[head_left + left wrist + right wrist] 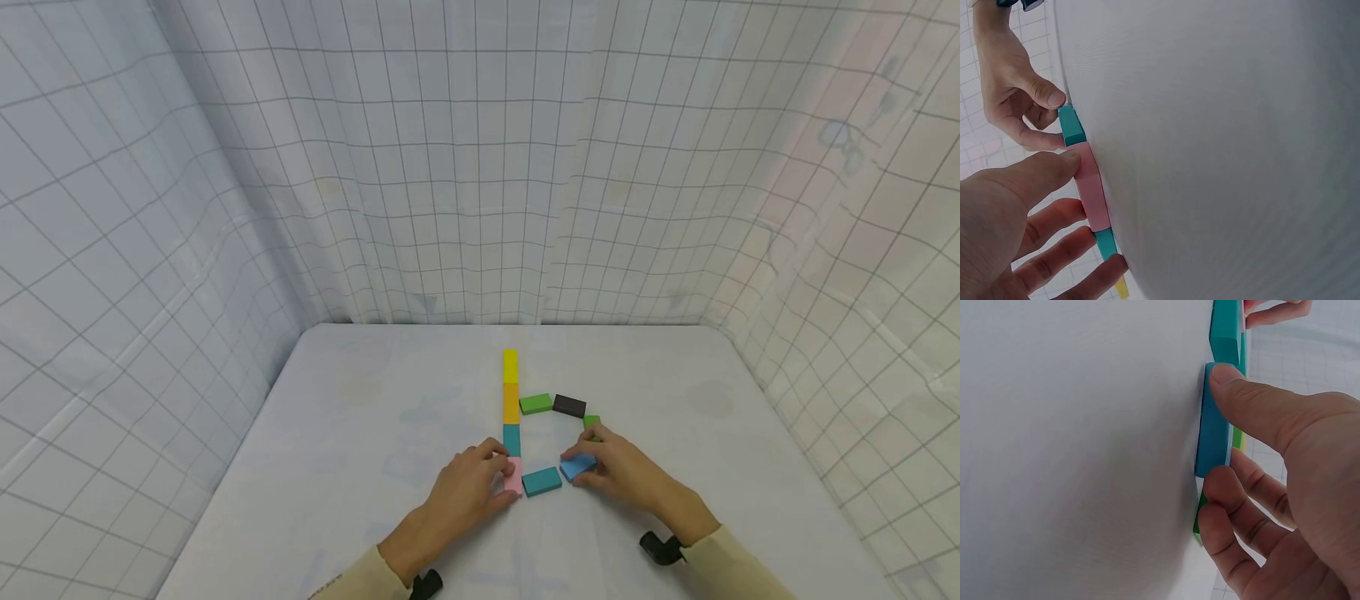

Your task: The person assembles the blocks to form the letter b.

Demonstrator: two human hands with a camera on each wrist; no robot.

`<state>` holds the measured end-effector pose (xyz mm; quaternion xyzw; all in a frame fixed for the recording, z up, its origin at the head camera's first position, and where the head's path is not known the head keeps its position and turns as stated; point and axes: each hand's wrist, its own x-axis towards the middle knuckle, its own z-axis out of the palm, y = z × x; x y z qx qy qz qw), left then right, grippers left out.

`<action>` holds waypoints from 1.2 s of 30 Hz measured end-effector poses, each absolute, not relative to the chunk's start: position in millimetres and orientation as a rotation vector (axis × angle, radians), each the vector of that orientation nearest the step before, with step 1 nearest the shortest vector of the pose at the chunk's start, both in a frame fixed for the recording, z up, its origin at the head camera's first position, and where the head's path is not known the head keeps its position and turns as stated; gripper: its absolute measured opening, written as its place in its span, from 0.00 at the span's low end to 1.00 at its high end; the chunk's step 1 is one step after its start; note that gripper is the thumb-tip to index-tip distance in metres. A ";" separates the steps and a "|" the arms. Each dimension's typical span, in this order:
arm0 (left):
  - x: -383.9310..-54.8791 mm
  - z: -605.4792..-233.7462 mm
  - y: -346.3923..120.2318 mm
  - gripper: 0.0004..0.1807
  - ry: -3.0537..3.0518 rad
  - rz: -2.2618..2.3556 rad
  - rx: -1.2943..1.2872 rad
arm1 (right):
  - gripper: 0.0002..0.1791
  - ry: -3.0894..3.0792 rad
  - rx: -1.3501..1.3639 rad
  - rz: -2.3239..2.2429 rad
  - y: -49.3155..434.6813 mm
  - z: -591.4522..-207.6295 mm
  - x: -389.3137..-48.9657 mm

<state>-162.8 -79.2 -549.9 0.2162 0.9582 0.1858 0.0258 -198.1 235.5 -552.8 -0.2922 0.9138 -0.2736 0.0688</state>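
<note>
My left hand (467,483) pinches a pink block (513,476) at the bottom of an upright column, the thumb at its near end. Above the pink block, the column runs on through a teal block (512,439), an orange block (511,403) and a yellow block (511,366). My right hand (624,468) grips a blue block (1215,428) between thumb and fingers. Beside the pink block lies a second teal block (542,481), its right end close to the blue one. Past my right fingertips a green block (592,421) is partly hidden.
Another green block (536,404) and a black block (569,406) curve rightward from the column. White cloth covers the table (360,450), and a gridded white curtain (495,167) stands behind and on both sides. A dark device sits at each wrist.
</note>
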 end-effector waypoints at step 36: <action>-162.3 -549.6 -80.1 0.14 2.956 0.588 0.677 | 0.20 2.764 -0.922 -0.776 229.5 -554.5 -197.3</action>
